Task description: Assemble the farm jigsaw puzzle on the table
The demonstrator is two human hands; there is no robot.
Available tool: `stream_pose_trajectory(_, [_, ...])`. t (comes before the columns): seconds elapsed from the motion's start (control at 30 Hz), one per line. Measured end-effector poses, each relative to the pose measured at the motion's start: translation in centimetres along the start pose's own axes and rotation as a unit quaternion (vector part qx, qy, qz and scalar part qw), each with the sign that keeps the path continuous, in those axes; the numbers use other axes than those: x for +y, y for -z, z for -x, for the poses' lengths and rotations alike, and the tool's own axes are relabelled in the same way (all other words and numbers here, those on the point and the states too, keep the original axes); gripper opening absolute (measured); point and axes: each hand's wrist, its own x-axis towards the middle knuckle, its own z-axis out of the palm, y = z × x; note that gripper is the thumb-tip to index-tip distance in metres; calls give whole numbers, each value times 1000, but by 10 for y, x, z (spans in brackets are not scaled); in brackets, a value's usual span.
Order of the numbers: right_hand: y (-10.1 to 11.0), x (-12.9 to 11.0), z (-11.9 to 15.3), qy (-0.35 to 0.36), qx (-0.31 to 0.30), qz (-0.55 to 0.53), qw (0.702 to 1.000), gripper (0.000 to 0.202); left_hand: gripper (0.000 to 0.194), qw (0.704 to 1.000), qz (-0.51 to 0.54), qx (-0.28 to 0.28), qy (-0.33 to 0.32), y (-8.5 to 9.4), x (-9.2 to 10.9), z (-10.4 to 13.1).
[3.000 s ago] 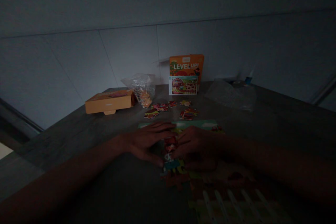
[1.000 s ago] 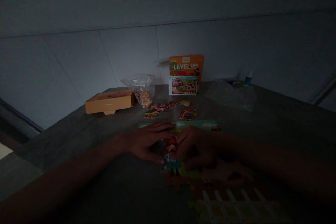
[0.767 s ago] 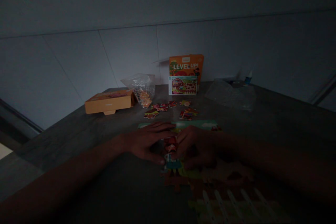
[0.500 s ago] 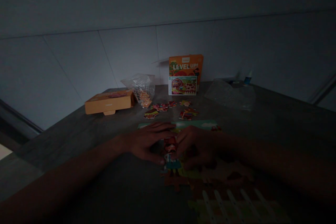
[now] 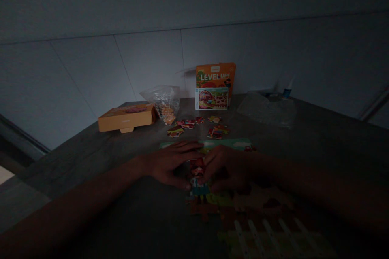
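A partly joined jigsaw puzzle (image 5: 267,210) with a farm picture lies flat on the table, showing a figure in a red hat, white fence posts and a strip of sky. My left hand (image 5: 173,164) rests over its left part, fingers stretched out and thumb apart beside the figure. Close against it, my right hand (image 5: 229,168) has its fingers bent down onto a puzzle piece (image 5: 199,174) with the red-hatted figure. The fingertips cover part of that piece. Dim light hides much of the detail under both hands.
Several loose puzzle pieces (image 5: 185,124) lie beyond the puzzle. Behind them, a picture card (image 5: 212,99) leans on an orange box (image 5: 215,75). Left are an orange box lid (image 5: 126,119) and a clear bag (image 5: 165,105) with pieces; right, a plastic bag (image 5: 267,109) and small bottle (image 5: 287,91).
Both hands stay in nearly the same place over the puzzle. The scene looks slightly darker; nothing else has visibly moved.
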Motion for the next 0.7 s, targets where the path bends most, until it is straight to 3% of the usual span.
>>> stream_pose_trajectory(0.7, [4,-9,-4,-20,-18,36,999,23,90,1000,8,10,-9,0,0,0])
